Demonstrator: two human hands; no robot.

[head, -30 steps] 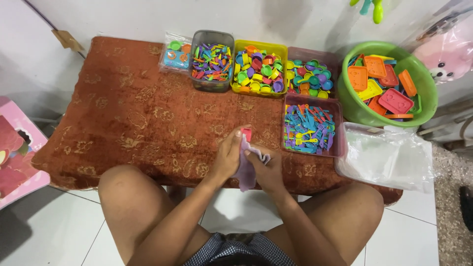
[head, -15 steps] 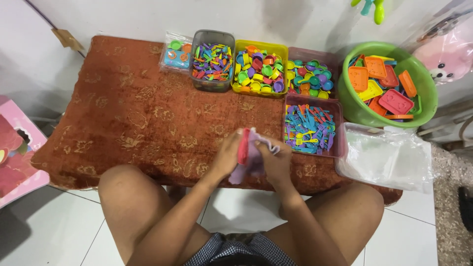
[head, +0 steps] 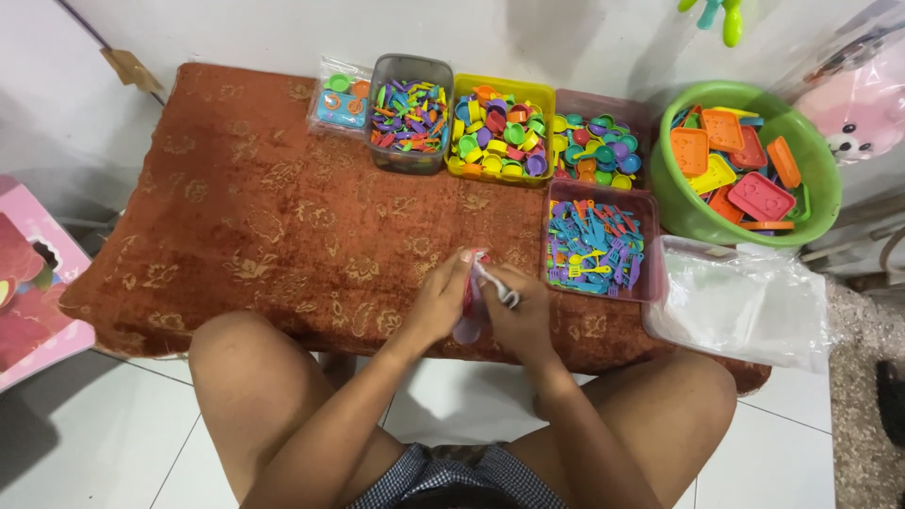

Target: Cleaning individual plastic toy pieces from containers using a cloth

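Both my hands meet over the front edge of a rust-red patterned cushion (head: pixel 264 226). My left hand (head: pixel 436 303) and my right hand (head: pixel 517 316) together grip a small clear plastic bag (head: pixel 470 311) with red and other coloured toy pieces inside. The bag hangs between my palms, partly hidden by my fingers. Just right of my right hand stands a pink box of blue toy cutlery (head: pixel 600 243).
Along the back stand a small filled packet (head: pixel 338 95), a grey box of mixed pieces (head: pixel 409 113), a yellow box of toy cups (head: pixel 501 132) and a pink box of plates (head: pixel 597 146). A green basin of toy trays (head: pixel 741 162) and clear bags (head: pixel 745 302) lie right.
My hands shifted a little on the bag, the left hand closing in on its top; the bag stays at the cushion's front edge.
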